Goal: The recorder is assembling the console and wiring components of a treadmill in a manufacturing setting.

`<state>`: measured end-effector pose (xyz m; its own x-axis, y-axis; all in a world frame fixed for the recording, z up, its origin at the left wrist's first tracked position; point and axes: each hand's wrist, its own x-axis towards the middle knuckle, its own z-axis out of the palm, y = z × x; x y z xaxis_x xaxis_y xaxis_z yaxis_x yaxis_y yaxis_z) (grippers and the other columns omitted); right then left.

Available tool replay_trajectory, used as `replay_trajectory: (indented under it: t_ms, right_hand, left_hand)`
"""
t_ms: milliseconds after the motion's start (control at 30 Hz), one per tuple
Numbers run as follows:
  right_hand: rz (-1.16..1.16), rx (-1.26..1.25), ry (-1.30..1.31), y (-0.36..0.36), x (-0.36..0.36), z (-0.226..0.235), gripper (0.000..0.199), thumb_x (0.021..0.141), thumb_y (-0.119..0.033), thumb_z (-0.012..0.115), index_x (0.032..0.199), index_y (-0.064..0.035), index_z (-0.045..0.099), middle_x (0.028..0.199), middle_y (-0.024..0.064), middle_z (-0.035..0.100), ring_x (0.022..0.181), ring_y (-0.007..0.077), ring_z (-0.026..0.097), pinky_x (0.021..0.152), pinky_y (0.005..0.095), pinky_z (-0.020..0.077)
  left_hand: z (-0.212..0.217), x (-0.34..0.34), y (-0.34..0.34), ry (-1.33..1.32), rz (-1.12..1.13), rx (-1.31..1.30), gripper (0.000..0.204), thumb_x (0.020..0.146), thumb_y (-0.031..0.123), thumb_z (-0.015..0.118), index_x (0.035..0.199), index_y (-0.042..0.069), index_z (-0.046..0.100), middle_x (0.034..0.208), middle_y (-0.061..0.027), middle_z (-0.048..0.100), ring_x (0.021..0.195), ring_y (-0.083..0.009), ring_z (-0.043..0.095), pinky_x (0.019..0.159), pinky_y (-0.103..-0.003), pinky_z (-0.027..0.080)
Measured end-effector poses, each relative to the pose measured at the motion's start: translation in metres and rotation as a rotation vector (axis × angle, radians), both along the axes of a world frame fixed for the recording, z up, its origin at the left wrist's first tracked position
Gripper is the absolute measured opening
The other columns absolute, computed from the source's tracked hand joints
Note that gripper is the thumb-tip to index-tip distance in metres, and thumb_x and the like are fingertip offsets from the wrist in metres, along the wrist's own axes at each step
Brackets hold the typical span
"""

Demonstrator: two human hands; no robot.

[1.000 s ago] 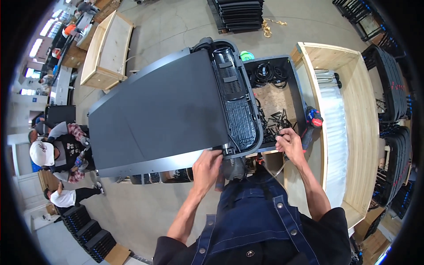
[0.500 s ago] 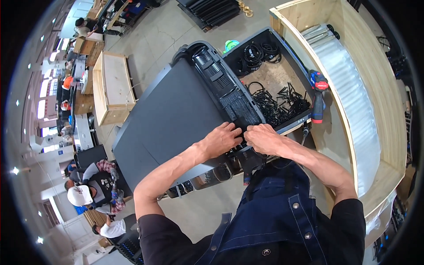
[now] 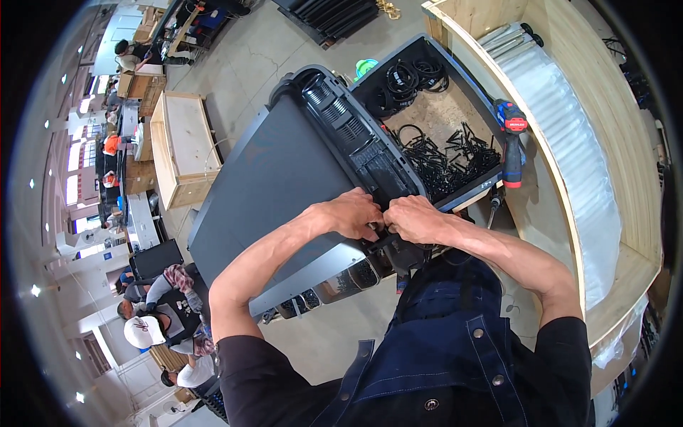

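A large dark grey machine with a broad flat belt (image 3: 274, 178), much like a treadmill, lies in front of me. Along its right end runs an open black housing (image 3: 348, 121) with ribbed parts inside. At the near corner of that housing, my left hand (image 3: 353, 215) is closed, thumb and fingers pinched together. My right hand (image 3: 414, 219) meets it there, its fingers curled in against the left fingertips. Whatever they grip is small and hidden between them. Black parts and cable hang just below the hands.
A grey bin (image 3: 491, 160) holds black cable coils (image 3: 404, 80) and a heap of black screws (image 3: 455, 167). Beside it stands a red-and-blue cordless driver (image 3: 512, 142). A long wooden crate (image 3: 569, 235) with plastic-wrapped contents borders the right. Another wooden crate (image 3: 186, 135) and co-workers are at left.
Both hands have shifted slightly left and closer together at the housing corner. My left hand has turned, so its thumb now shows. The whole view has swung a little.
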<state>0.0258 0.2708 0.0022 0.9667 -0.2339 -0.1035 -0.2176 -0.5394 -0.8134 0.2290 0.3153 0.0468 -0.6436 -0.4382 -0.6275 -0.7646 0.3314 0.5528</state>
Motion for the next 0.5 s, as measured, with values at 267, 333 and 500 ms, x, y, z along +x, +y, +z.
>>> replay_trajectory:
  t_ms: [267, 333, 500]
  right_hand:
    - [0.027, -0.027, 0.109, 0.000, 0.003, 0.003, 0.014, 0.075, -0.002, 0.063, 0.082, -0.0029, 0.075, 0.086, 0.0209, 0.070, 0.085, 0.0406, 0.069, 0.072, 0.0493, 0.0535]
    - [0.022, -0.016, 0.116, -0.003, 0.003, 0.002, 0.014, 0.074, -0.002, 0.064, 0.081, -0.0034, 0.076, 0.085, 0.0209, 0.071, 0.085, 0.0403, 0.069, 0.072, 0.0492, 0.0538]
    - [-0.017, 0.007, 0.143, -0.002, -0.003, 0.013, 0.012, 0.072, -0.001, 0.068, 0.082, 0.0001, 0.074, 0.088, 0.0237, 0.071, 0.086, 0.0409, 0.070, 0.073, 0.0488, 0.0560]
  left_hand:
    - [-0.003, -0.001, 0.000, 0.046, 0.056, 0.096, 0.019, 0.085, 0.026, 0.071, 0.097, 0.011, 0.073, 0.099, -0.0064, 0.068, 0.104, -0.0278, 0.057, 0.095, -0.042, 0.036]
    - [-0.003, -0.004, 0.000, 0.047, 0.066, 0.096, 0.018, 0.085, 0.025, 0.071, 0.096, 0.011, 0.073, 0.099, -0.0065, 0.068, 0.105, -0.0278, 0.057, 0.095, -0.042, 0.036]
    - [-0.008, -0.006, -0.004, 0.021, 0.050, 0.027, 0.024, 0.082, 0.029, 0.071, 0.099, 0.013, 0.077, 0.094, -0.0117, 0.072, 0.102, -0.0323, 0.063, 0.092, -0.043, 0.045]
